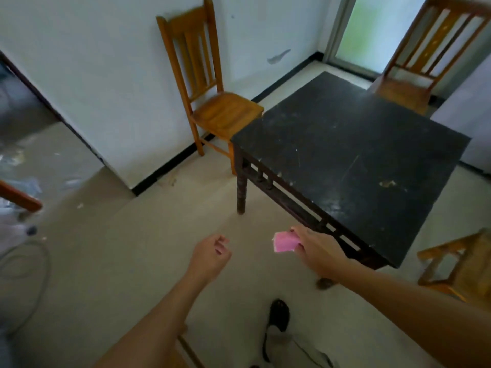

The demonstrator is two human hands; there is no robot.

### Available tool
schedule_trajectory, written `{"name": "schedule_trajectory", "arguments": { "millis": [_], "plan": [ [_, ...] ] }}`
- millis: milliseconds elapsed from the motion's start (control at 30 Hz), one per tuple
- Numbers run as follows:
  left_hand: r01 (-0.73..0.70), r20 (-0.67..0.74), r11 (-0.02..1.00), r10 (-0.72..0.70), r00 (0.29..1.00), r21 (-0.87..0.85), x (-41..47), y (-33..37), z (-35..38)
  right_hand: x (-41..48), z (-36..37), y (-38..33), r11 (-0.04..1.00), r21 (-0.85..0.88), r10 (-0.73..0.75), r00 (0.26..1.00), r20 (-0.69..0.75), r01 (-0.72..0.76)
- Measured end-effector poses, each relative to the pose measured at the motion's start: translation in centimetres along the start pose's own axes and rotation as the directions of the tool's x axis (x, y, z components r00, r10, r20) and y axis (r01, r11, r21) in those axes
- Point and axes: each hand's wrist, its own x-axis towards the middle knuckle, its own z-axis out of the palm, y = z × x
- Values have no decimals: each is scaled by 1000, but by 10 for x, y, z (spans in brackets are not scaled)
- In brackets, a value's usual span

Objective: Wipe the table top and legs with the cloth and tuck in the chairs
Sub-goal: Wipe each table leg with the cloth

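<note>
Pink cloth (285,242) pinched in right hand (316,251) off table (345,144) near corner; soft, light, best bunched in palm. Left hand (211,254) loosely curled, nothing held.

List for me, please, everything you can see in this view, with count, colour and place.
table: one, black top, dark legs, centre right.
wall chair: one, orange-brown wood, against the white wall by the table's far-left corner.
far chair: one, orange-brown wood, at the table's far side, blurred.
stool: one, light wood, right edge, partly cut off.
cloth: one, pink, held in front of the table's near side.
hose: one, grey, looped on the floor, left.
shoe: one, black, bottom centre.
left hand: loosely curled, holding nothing.
right hand: grips the cloth.
</note>
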Motion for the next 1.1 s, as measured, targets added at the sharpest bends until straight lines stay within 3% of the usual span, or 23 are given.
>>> {"name": "schedule_trajectory", "arguments": {
  "millis": [333,567,767,933,1100],
  "plan": [
    [-12,15,969,9,1000,248,175,55,-71,196,-64,33,992,-118,-60,995,-75,51],
    [-104,-15,911,120,993,399,259,83,-127,310,-102,14,991,-86,-102,995,-8,101],
    [-268,88,819,260,962,508,355,87,-160,377,-105,9,998,-57,-27,994,-106,21],
    [-537,319,664,431,844,520,449,92,-171,423,-79,7,980,-1,196,963,-185,-199],
    [-773,571,442,522,634,454,516,84,-186,437,-44,-34,861,163,506,843,-183,-481]
  ]
}}
